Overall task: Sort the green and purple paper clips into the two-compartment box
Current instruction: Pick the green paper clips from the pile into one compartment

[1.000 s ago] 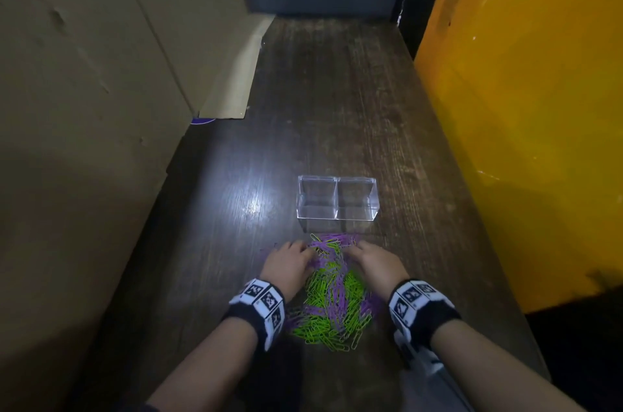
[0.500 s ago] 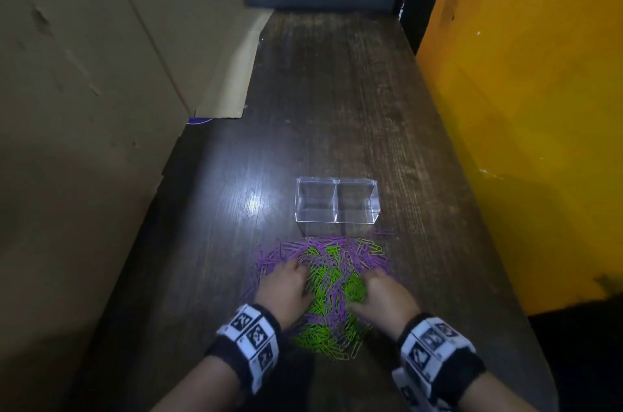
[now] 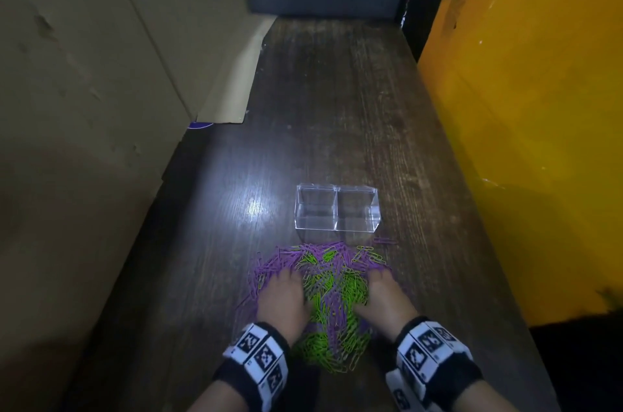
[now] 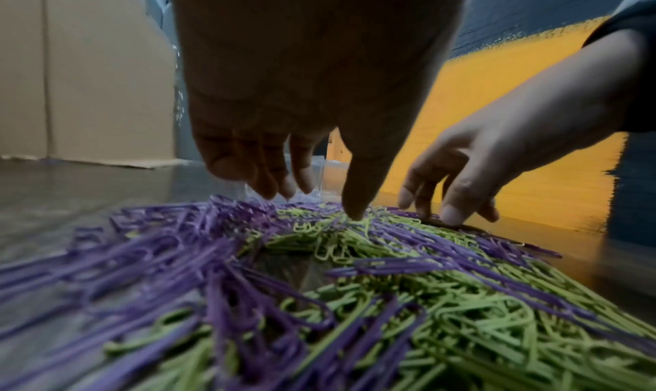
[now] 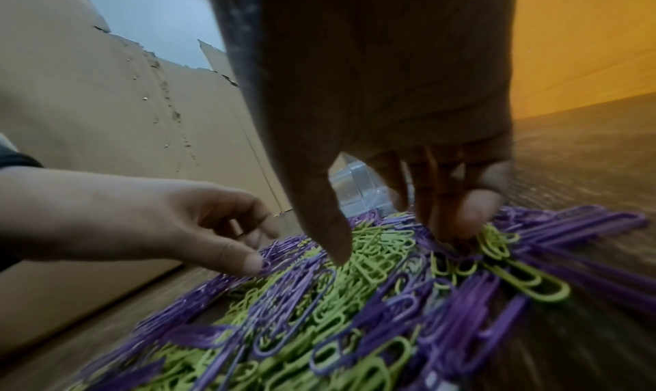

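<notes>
Now I've got both hands down on the heap of paper clips (image 3: 323,297), and the change is plain: a second ago they sat up at its far edge by the two-compartment box (image 3: 338,208), and since then they've raked back toward me and fanned the heap out. It was a tight mound; now purple paper clips (image 3: 269,268) ring the left and far sides while green paper clips (image 3: 332,340) bunch in the middle and near end.

My left hand (image 3: 282,302) rests on the purple side, fingers loosely bent, tips brushing the clips, clasping nothing that I can see. My right hand (image 3: 384,298) presses on the right flank; in its wrist view the fingers (image 5: 472,214) crowd down on a purple and green tangle, but whether any clip is pinched I cannot tell.

The clear box stands just beyond the heap on the dark wooden table (image 3: 209,243), both compartments looking empty. A few stray purple clips lie beside its right front corner.

So I'd call this spreading, not sorting yet: the colours are loosening apart, which should make single-colour grabs easier, but nothing has gone in.
</notes>
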Tool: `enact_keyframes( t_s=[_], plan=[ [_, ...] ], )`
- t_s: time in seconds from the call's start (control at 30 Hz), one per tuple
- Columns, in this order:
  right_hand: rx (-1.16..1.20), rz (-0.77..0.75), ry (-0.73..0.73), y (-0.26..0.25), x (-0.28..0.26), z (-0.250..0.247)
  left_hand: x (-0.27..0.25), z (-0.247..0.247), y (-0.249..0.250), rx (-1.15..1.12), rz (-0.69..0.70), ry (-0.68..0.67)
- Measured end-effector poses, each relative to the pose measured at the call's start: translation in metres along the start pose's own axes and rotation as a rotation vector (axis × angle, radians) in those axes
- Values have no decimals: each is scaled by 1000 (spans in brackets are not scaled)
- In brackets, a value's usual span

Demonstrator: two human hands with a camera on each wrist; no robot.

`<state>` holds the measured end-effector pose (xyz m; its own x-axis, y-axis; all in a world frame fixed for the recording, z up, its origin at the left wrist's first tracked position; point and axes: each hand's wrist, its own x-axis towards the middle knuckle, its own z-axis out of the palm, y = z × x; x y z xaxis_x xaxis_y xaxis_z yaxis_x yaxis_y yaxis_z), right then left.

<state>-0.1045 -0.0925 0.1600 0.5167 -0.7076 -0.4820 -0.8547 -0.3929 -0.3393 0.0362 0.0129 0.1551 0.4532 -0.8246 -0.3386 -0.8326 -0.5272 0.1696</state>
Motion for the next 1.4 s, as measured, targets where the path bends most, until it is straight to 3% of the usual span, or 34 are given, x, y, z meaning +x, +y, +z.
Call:
enact_keyframes(
  t_s=[0.1,0.3,0.53,0.73,1.0,1.2,1.4],
  plan=[
    [-27,36,12,-6,1,6,-2,5,3,-32,-25,-40],
    [-69,16,58,-21,12,10,11,8,13,-88,63,-17],
    [-57,-79,-49,-22,21,12,23,11,18,-131,75,-75],
    [-72,-148,-14,-14,22,8,27,6,8,-299,81,-78],
    [285,-96,-144,0,30,-16,32,-3,-18,-478,15,-113],
    [806,19,-157,0,18,-23,42,-4,-27,-911,10,-109],
    [1243,45,-380,3,13,-20,37,-7,-23,-1176,-84,-81]
  ],
)
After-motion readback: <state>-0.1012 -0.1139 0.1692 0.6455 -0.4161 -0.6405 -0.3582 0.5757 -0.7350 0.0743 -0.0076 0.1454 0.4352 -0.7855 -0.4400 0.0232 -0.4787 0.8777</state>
